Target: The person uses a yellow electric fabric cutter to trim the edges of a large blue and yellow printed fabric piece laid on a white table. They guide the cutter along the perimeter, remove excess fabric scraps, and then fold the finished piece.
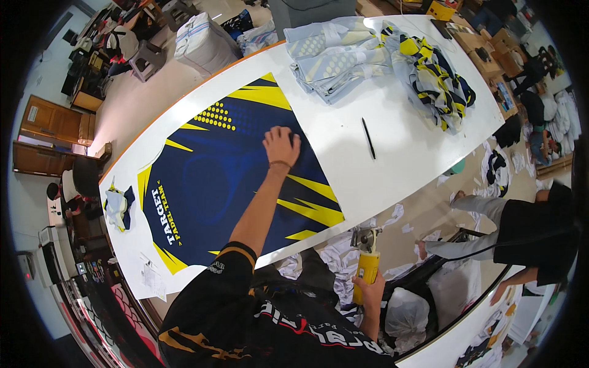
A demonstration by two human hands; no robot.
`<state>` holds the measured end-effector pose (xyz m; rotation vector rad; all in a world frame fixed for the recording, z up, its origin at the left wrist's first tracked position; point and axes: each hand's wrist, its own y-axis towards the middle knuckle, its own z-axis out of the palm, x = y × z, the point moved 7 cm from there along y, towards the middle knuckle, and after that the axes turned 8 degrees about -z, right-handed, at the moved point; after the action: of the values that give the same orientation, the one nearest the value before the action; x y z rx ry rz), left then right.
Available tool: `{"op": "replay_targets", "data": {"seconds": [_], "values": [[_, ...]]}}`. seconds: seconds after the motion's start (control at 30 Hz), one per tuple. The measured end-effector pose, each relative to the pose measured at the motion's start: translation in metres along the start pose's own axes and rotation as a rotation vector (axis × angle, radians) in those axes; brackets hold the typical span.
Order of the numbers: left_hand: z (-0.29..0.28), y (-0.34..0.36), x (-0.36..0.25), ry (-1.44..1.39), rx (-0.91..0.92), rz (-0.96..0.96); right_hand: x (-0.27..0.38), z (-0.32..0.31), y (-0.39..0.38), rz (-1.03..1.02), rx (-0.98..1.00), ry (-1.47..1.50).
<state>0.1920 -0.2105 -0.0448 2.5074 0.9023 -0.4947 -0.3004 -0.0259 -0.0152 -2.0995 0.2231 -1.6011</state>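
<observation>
Okay, left hand [282, 146] (head view): resting on the printed panel, around 2 o'clock of its middle, fingers bent and slightly apart, not clamped on anything I can see.
Right hand [372, 291]: down at 5 o'clock, off the table edge, fingers wrapped around the body of the yellow power tool [367, 267], its metal head pointing to 12.
Printed panel [215, 178]: navy fabric with yellow spikes and dots, lying flat on the white table [405, 165], left of the picture's middle toward 9 o'clock.
Pen [368, 138]: black, loose on the tabletop at 2 o'clock.
Piles: folded pale fabric [334, 58] between 12 and 1, crumpled navy-yellow pieces [435, 83] at 2, just beside it.
Scraps: small fabric bundle [116, 208] at 9, near the panel.
Co-worker: person [527, 236] standing at 3 o'clock, well apart from the panel.
</observation>
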Motion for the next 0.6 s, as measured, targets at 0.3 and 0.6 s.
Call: {"op": "replay_targets", "data": {"seconds": [0.3, 0.6], "values": [[0.052, 0.062, -0.050, -0.141, 0.214, 0.172, -0.021, -0.020, 0.018, 0.019, -0.010, -0.128], [0.035, 0.066, 0.024, 0.336, 0.085, -0.369, 0.010, 0.003, 0.003, 0.079, -0.009, 0.126]]}}
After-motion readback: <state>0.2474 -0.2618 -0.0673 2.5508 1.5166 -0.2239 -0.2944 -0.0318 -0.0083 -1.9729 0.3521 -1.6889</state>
